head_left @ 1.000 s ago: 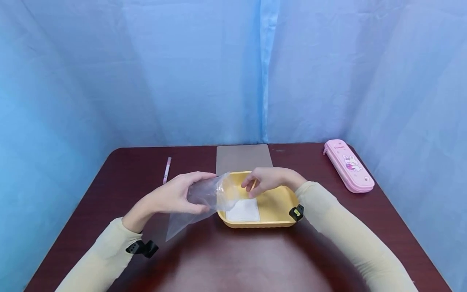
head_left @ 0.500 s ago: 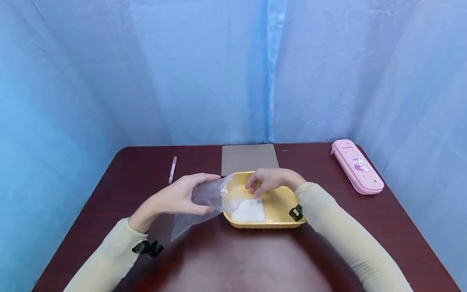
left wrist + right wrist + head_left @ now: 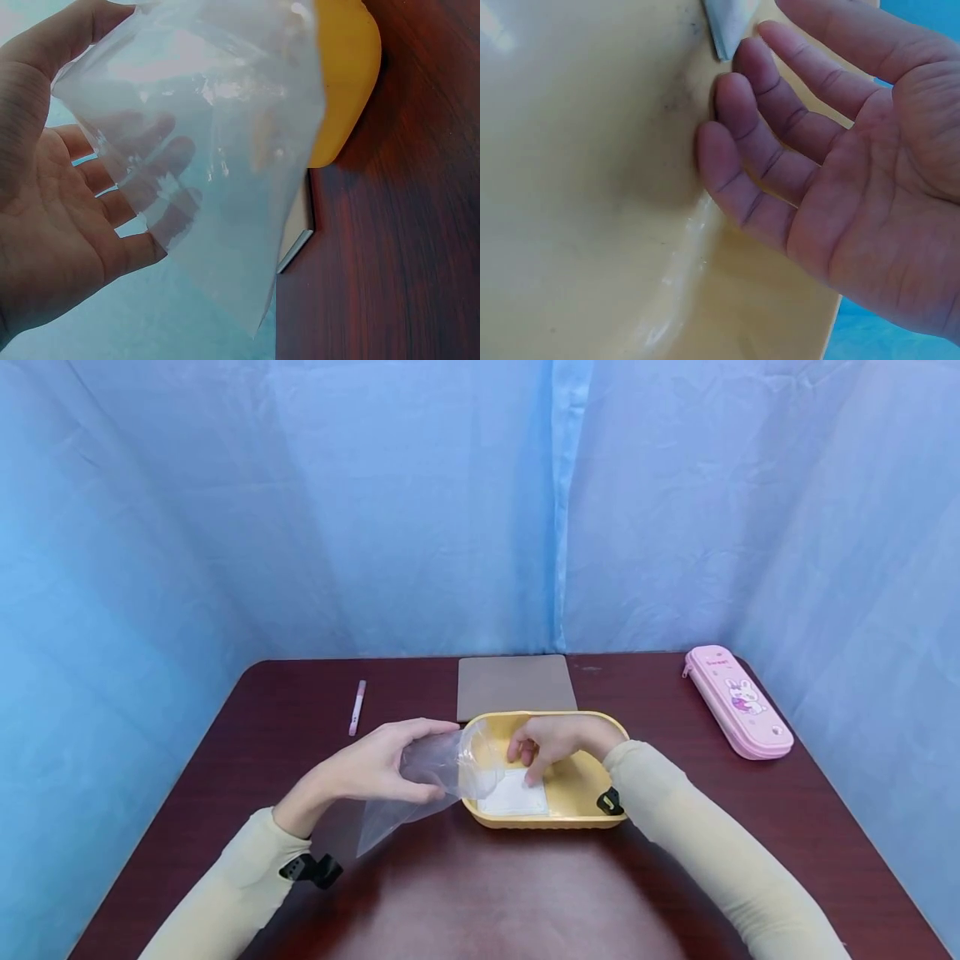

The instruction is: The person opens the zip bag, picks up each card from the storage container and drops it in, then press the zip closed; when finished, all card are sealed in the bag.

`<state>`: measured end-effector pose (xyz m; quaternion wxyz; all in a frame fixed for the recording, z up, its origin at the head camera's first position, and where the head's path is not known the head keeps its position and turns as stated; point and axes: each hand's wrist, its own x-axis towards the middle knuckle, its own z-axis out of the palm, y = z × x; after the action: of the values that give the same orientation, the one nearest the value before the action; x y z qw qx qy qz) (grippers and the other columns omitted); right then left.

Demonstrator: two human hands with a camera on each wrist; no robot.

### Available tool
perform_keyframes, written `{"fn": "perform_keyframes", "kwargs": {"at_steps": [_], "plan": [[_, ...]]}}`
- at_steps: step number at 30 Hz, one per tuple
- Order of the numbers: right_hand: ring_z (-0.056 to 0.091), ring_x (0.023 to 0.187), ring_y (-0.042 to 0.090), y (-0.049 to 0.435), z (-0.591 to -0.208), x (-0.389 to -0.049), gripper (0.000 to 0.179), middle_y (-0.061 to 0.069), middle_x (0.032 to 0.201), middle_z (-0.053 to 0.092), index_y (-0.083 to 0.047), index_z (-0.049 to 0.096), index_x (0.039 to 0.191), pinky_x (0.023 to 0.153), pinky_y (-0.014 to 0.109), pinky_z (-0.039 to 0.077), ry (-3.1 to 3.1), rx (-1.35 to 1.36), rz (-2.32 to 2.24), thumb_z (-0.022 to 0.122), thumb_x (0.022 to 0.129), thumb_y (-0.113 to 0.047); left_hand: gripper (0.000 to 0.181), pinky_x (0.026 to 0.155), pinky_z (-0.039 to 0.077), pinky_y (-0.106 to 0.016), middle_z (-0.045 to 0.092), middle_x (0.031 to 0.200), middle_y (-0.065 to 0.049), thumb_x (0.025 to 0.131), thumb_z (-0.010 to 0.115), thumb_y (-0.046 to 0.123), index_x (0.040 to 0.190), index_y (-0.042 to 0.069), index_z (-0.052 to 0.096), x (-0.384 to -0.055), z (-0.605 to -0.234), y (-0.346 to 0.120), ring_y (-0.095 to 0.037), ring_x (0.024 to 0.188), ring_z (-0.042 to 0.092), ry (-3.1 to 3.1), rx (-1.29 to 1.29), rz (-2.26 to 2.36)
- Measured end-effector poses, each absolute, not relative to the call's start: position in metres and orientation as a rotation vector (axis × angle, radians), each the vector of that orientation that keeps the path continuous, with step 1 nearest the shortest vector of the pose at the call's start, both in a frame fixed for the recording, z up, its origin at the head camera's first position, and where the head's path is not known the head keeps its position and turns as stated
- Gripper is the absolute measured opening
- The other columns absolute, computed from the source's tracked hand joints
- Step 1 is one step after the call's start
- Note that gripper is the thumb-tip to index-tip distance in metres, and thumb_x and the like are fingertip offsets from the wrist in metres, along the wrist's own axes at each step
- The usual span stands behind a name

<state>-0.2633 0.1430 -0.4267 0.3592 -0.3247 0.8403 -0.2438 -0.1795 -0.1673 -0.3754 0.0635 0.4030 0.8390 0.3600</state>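
In the head view my left hand (image 3: pixel 367 768) holds a clear plastic bag (image 3: pixel 435 764), thumb in front and fingers behind. The bag's mouth is spread toward the right, over the left end of a yellow tray (image 3: pixel 585 785). Through the thin film (image 3: pixel 225 165) several of the left fingers show in the left wrist view. My right hand (image 3: pixel 551 743) reaches down into the tray, fingers bent, its thumb over a flat white square (image 3: pixel 513 795) like folded paper. In the right wrist view only a corner of the white square (image 3: pixel 726 30) shows, just beyond the right fingertips (image 3: pixel 735 94).
Behind the tray lies a flat grey-beige board (image 3: pixel 513 685). A pink and white pen (image 3: pixel 357 708) is on the dark red table (image 3: pixel 480 893) at left. At the right edge is a pink pencil case (image 3: pixel 738 702). Blue curtains (image 3: pixel 412 510) surround the table.
My right hand has lowered further into the tray, its thumb now over the white square. The left hand keeps the bag at the tray's left end. The head view has shifted slightly.
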Motion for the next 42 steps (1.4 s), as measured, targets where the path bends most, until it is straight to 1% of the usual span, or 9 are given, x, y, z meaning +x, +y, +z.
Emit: {"fn": "perform_keyframes", "kwargs": {"at_steps": [5, 9, 12, 16, 21, 24, 28, 36, 42], "plan": [[0.054, 0.079, 0.009, 0.141, -0.434, -0.261, 0.043, 0.002, 0.090, 0.063, -0.007, 0.064, 0.112, 0.072, 0.022, 0.045, 2.203, -0.810, -0.603, 0.090, 0.078, -0.014, 0.075, 0.104, 0.047, -0.036, 0.061, 0.136, 0.003, 0.078, 0.086, 0.028, 0.144, 0.009, 0.054, -0.179, -0.376, -0.166, -0.011, 0.122, 0.057, 2.529, 1.218, 1.084], [0.049, 0.075, 0.010, 0.138, -0.435, -0.257, 0.049, 0.003, 0.086, 0.057, -0.009, 0.060, 0.109, 0.069, 0.023, 0.041, 2.239, -0.817, -0.570, 0.093, 0.074, -0.019, 0.075, 0.103, 0.047, -0.036, 0.061, 0.136, 0.003, 0.078, 0.086, 0.027, 0.144, 0.008, 0.054, -0.179, -0.377, -0.166, -0.011, 0.121, 0.057, 2.510, 1.220, 1.093], [0.048, 0.073, 0.010, 0.137, -0.436, -0.254, 0.049, 0.002, 0.083, 0.055, -0.009, 0.058, 0.107, 0.068, 0.023, 0.040, 2.261, -0.822, -0.542, 0.093, 0.073, -0.019, 0.076, 0.103, 0.047, -0.036, 0.061, 0.135, 0.003, 0.078, 0.086, 0.027, 0.144, 0.006, 0.054, -0.179, -0.378, -0.165, -0.012, 0.121, 0.057, 2.500, 1.218, 1.098], [0.048, 0.072, 0.009, 0.136, -0.438, -0.253, 0.046, 0.001, 0.082, 0.056, -0.010, 0.060, 0.102, 0.067, 0.023, 0.041, 2.292, -0.841, -0.506, 0.094, 0.072, -0.018, 0.077, 0.103, 0.047, -0.036, 0.061, 0.136, 0.003, 0.078, 0.087, 0.028, 0.144, 0.005, 0.053, -0.179, -0.378, -0.165, -0.012, 0.121, 0.057, 2.498, 1.210, 1.095], [0.049, 0.073, 0.008, 0.135, -0.439, -0.253, 0.040, -0.002, 0.081, 0.056, -0.013, 0.062, 0.096, 0.067, 0.022, 0.041, 2.305, -0.824, -0.487, 0.094, 0.072, -0.018, 0.076, 0.104, 0.047, -0.036, 0.060, 0.137, 0.004, 0.079, 0.086, 0.029, 0.144, 0.008, 0.053, -0.178, -0.378, -0.165, -0.011, 0.123, 0.056, 2.506, 1.201, 1.086], [0.049, 0.073, 0.008, 0.134, -0.439, -0.254, 0.037, -0.002, 0.081, 0.057, -0.015, 0.063, 0.094, 0.067, 0.021, 0.040, 2.309, -0.801, -0.474, 0.094, 0.073, -0.019, 0.076, 0.105, 0.046, -0.037, 0.060, 0.137, 0.003, 0.079, 0.086, 0.028, 0.144, 0.006, 0.054, -0.178, -0.378, -0.165, -0.012, 0.124, 0.056, 2.504, 1.198, 1.087], [0.048, 0.073, 0.008, 0.133, -0.438, -0.256, 0.035, -0.001, 0.082, 0.057, -0.015, 0.064, 0.093, 0.068, 0.022, 0.040, 2.311, -0.784, -0.466, 0.093, 0.073, -0.021, 0.076, 0.105, 0.046, -0.037, 0.060, 0.137, 0.001, 0.079, 0.087, 0.027, 0.143, 0.004, 0.054, -0.178, -0.378, -0.166, -0.013, 0.124, 0.056, 2.498, 1.200, 1.095], [0.049, 0.073, 0.008, 0.133, -0.439, -0.260, 0.032, -0.004, 0.079, 0.056, -0.016, 0.067, 0.091, 0.068, 0.022, 0.040, 2.334, -0.793, -0.453, 0.093, 0.074, -0.023, 0.075, 0.104, 0.047, -0.037, 0.060, 0.136, 0.002, 0.079, 0.086, 0.028, 0.144, 0.007, 0.054, -0.177, -0.377, -0.165, -0.013, 0.122, 0.057, 2.495, 1.216, 1.086], [0.051, 0.072, 0.007, 0.136, -0.440, -0.263, 0.027, -0.004, 0.079, 0.059, -0.012, 0.068, 0.091, 0.068, 0.021, 0.043, 2.323, -0.787, -0.534, 0.091, 0.077, -0.016, 0.076, 0.104, 0.047, -0.037, 0.060, 0.136, 0.002, 0.079, 0.086, 0.027, 0.144, 0.008, 0.053, -0.177, -0.379, -0.164, -0.012, 0.121, 0.057, 2.488, 1.207, 1.091]]}}
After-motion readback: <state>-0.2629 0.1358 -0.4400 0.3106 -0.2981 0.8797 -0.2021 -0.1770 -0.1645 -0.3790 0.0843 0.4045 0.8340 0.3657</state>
